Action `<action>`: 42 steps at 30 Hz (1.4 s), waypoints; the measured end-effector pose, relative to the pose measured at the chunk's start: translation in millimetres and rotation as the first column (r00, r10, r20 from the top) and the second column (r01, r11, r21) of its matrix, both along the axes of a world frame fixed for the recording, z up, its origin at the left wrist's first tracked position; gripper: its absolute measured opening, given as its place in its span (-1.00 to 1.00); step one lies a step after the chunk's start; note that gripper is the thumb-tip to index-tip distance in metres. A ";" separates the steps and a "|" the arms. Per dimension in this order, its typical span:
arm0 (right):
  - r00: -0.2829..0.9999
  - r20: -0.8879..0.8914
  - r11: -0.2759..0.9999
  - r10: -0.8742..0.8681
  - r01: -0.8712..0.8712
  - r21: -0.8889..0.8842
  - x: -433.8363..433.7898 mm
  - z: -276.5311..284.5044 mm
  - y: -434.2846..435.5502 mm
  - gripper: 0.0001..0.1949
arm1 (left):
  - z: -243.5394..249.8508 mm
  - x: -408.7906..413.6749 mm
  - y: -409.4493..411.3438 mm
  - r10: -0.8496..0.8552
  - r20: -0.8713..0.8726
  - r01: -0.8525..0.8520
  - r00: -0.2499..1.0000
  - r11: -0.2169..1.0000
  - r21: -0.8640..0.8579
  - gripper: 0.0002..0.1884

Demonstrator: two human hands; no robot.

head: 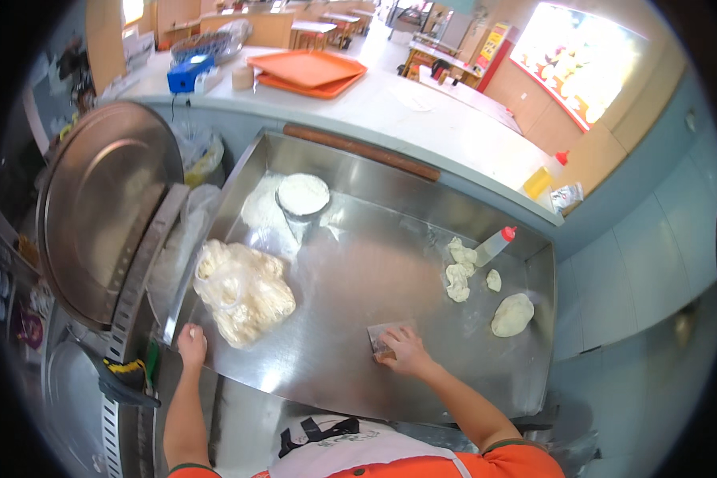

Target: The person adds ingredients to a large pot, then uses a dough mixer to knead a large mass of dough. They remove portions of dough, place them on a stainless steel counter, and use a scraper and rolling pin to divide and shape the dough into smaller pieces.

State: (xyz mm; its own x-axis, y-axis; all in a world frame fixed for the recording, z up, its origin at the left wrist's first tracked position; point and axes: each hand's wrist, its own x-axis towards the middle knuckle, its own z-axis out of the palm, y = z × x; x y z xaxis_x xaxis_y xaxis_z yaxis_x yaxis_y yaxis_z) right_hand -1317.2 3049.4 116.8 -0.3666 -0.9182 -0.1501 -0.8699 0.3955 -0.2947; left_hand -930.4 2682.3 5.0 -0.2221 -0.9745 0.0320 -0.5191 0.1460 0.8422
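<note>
My right hand (403,351) holds a dough scraper (377,334) flat against the stainless-steel work tray (334,370), near its front middle. At the tray's front left corner is my left hand (192,345), its fingers curled; I cannot tell whether it grips the edge or something small. A clear plastic bag of dough (248,299) lies just beyond it. Off to the right rest a smooth lump of dough (512,315), a small dough piece (493,280) and some torn dough pieces (457,281). A red-capped squeeze bottle (495,246) leans beside these.
A container of flour (303,195) stands at the back left with loose flour (263,206) around it. Behind the tray lies a wooden rolling pin (361,152). Orange trays (310,71) and an oil bottle (544,177) stand on the counter. A large round metal pan (113,209) rises at left.
</note>
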 end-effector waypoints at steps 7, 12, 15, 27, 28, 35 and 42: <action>0.026 0.967 0.670 0.255 0.716 -0.196 113.8 35.8 -14.1 -0.54 | 58.4 -86.5 180.1 -0.600 -0.333 0.684 0.727 0.673 0.282 -0.64; 0.163 0.921 0.597 0.353 0.719 -0.356 156.8 30.7 -4.9 -0.51 | 76.4 -163.1 244.8 -0.942 0.243 0.973 0.231 0.218 -0.079 -0.60; 0.768 0.613 0.721 0.187 0.316 -0.616 165.4 57.9 10.6 -0.46 | 46.4 -166.5 264.6 -0.957 0.195 0.973 0.213 0.189 -0.136 -0.59; 0.908 0.397 0.627 0.131 0.234 -0.743 129.0 24.5 131.6 -0.44 | 180.5 -304.2 306.7 -0.819 0.030 0.816 0.573 0.567 -0.110 -0.66; 0.893 0.432 0.645 0.125 0.258 -0.720 118.5 21.1 140.1 -0.46 | 187.0 -307.6 310.5 -0.809 0.085 0.803 0.582 0.555 -0.217 -0.66; 0.540 0.825 0.578 0.165 0.625 -0.525 38.6 8.5 179.3 -0.55 | 196.6 -337.5 341.5 -0.718 0.329 0.774 0.613 0.465 -0.429 -0.66; 0.140 0.970 0.510 0.197 0.830 -0.224 15.7 11.8 159.2 -0.61 | 186.6 -322.8 335.2 -0.748 0.277 0.797 0.603 0.551 -0.246 -0.57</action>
